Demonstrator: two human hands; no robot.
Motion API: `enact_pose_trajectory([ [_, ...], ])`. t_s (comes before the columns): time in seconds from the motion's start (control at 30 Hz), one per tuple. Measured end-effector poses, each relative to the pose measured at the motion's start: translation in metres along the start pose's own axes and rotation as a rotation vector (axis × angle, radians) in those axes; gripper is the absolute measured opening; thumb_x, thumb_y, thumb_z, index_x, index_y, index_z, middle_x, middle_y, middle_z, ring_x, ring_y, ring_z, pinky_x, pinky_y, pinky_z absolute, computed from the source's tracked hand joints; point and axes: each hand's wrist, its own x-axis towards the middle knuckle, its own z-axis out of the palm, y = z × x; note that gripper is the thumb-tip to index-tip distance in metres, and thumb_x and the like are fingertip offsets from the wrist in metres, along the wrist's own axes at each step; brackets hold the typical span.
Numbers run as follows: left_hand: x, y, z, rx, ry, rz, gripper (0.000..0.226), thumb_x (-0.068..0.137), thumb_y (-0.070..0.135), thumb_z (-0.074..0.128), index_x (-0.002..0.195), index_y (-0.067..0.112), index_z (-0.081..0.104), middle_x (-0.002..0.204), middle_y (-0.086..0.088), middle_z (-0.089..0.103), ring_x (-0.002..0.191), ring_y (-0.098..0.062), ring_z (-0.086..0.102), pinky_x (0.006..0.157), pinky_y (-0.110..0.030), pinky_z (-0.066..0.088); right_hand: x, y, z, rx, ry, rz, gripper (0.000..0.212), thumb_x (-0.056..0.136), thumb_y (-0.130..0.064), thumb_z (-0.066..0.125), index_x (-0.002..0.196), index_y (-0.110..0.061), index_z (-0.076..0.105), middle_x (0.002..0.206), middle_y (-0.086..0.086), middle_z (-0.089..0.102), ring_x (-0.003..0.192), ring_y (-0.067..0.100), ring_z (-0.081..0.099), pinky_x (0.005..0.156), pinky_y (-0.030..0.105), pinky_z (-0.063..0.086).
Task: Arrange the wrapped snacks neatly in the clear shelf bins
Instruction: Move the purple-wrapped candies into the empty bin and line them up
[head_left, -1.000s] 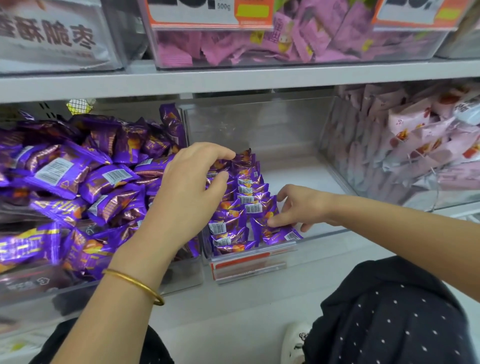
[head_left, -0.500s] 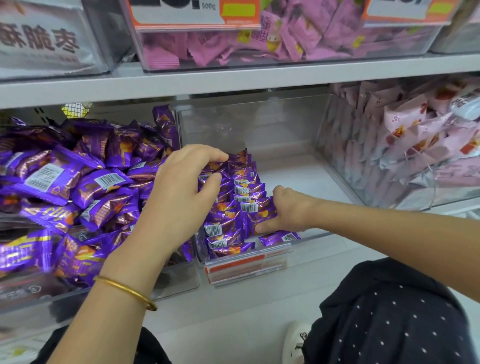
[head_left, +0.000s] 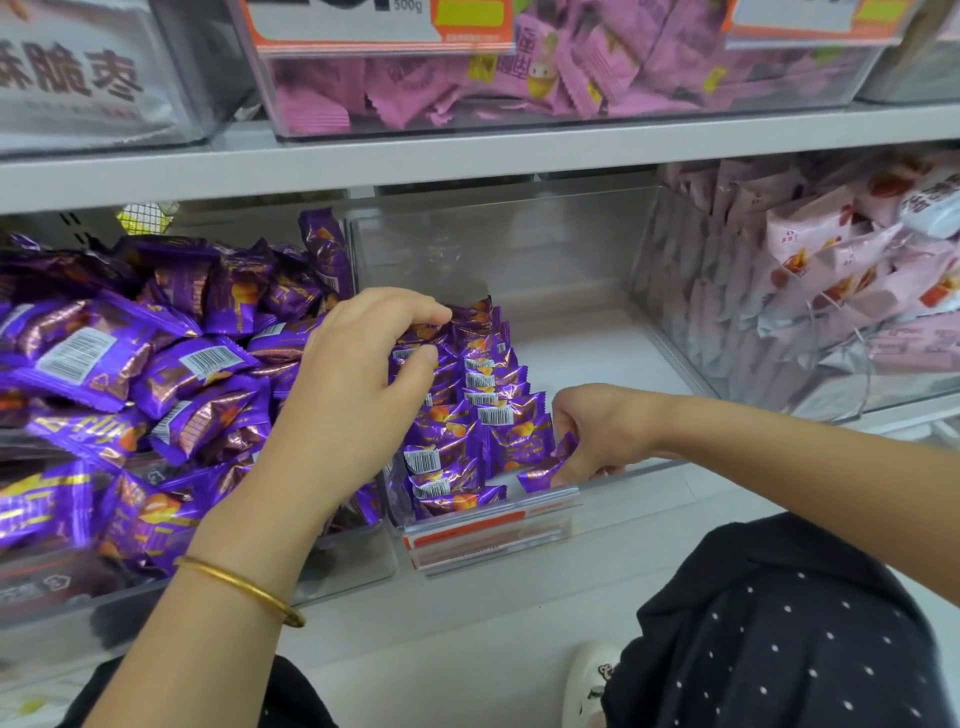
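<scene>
My left hand (head_left: 358, 395) curls over the upright rows of shiny purple foil snack packets (head_left: 483, 410) in the middle clear plastic bin (head_left: 519, 249), bracing them, while my right hand (head_left: 597, 436) pinches a loose purple packet (head_left: 543, 472) at the front, best stood upright against them.

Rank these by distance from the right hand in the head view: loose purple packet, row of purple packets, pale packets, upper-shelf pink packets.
1. The loose purple packet, pinched in the right hand.
2. The row of purple packets, just left.
3. The pale packets, next bin right.
4. The upper-shelf pink packets, above.
</scene>
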Motion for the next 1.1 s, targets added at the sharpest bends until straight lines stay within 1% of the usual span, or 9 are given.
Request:
enact_pose_trajectory([
  [0.03,0.000,0.000,0.000,0.001,0.001,-0.002,0.027,0.088,0.014,0.053,0.112,0.020,0.062,0.114,0.014,0.055,0.113,-0.003,0.045,0.100,-0.023,0.030,0.000,0.000,0.000,0.081,0.020,-0.004,0.035,0.075,-0.014,0.077,0.067,-0.015,0.043,0.063,-0.001,0.050,0.052,0.005,0.050,0.054,0.014,0.047],
  [0.1,0.000,0.000,0.000,0.005,0.003,0.004,0.027,0.087,0.016,0.051,0.112,0.020,0.062,0.113,0.014,0.055,0.113,-0.003,0.045,0.100,-0.023,0.030,0.000,-0.003,0.000,0.210,0.036,0.002,0.033,0.073,-0.009,0.078,0.070,-0.013,0.045,0.072,0.005,0.057,0.064,0.018,0.059,0.075,0.033,0.057],
  [0.13,0.000,0.000,0.000,0.007,0.003,0.006,0.027,0.087,0.015,0.051,0.112,0.020,0.062,0.113,0.014,0.055,0.113,-0.003,0.045,0.100,-0.024,0.030,0.002,-0.004,0.000,0.230,0.028,0.007,0.031,0.073,-0.010,0.079,0.071,-0.012,0.048,0.074,0.008,0.060,0.067,0.022,0.061,0.079,0.040,0.057],
  [0.2,0.000,0.000,0.001,0.009,0.001,0.006,0.027,0.089,0.009,0.054,0.112,0.019,0.062,0.113,0.013,0.055,0.113,-0.003,0.045,0.101,-0.024,0.030,0.005,-0.006,0.001,0.203,0.019,0.017,0.029,0.073,-0.014,0.079,0.074,-0.011,0.051,0.076,0.010,0.064,0.064,0.021,0.062,0.074,0.040,0.059],
  [0.33,0.000,0.000,0.000,0.009,0.004,0.000,0.027,0.089,0.009,0.054,0.113,0.020,0.062,0.113,0.014,0.055,0.113,-0.003,0.045,0.101,-0.024,0.031,0.007,-0.010,0.002,0.122,0.022,0.031,0.030,0.075,-0.023,0.078,0.075,-0.016,0.048,0.065,0.000,0.058,0.052,0.010,0.057,0.052,0.023,0.053],
  [0.67,0.000,0.000,0.000,0.006,0.002,0.005,0.028,0.089,0.010,0.053,0.113,0.021,0.062,0.114,0.014,0.054,0.114,-0.005,0.045,0.101,-0.025,0.031,0.011,-0.008,0.008,0.354,0.066,0.114,0.025,0.075,-0.012,0.077,0.082,-0.010,0.053,0.078,0.006,0.062,0.062,0.016,0.061,0.068,0.030,0.057],
  [0.77,0.000,0.001,-0.001,0.004,0.000,0.001,0.027,0.089,0.012,0.053,0.113,0.020,0.062,0.114,0.014,0.055,0.114,-0.004,0.045,0.101,-0.024,0.031,0.012,-0.010,0.008,0.378,0.102,0.106,0.027,0.074,-0.008,0.077,0.074,-0.010,0.050,0.075,0.006,0.060,0.062,0.017,0.060,0.073,0.035,0.058],
  [0.93,0.000,0.000,0.000,0.002,0.002,-0.002,0.028,0.089,0.007,0.054,0.113,0.020,0.062,0.114,0.013,0.055,0.115,-0.007,0.046,0.102,-0.026,0.031,0.013,-0.011,0.010,0.404,0.111,0.128,0.026,0.072,-0.010,0.079,0.070,-0.009,0.054,0.065,0.006,0.059,0.052,0.016,0.056,0.058,0.026,0.055],
  [1.1,0.000,0.001,0.000,0.003,-0.001,-0.003,0.028,0.089,0.009,0.054,0.113,0.020,0.062,0.114,0.013,0.055,0.115,-0.007,0.046,0.102,-0.027,0.031,0.014,-0.014,0.010,0.451,0.124,0.181,0.029,0.071,-0.011,0.080,0.077,-0.008,0.052,0.069,0.008,0.060,0.056,0.017,0.058,0.065,0.030,0.056],
])
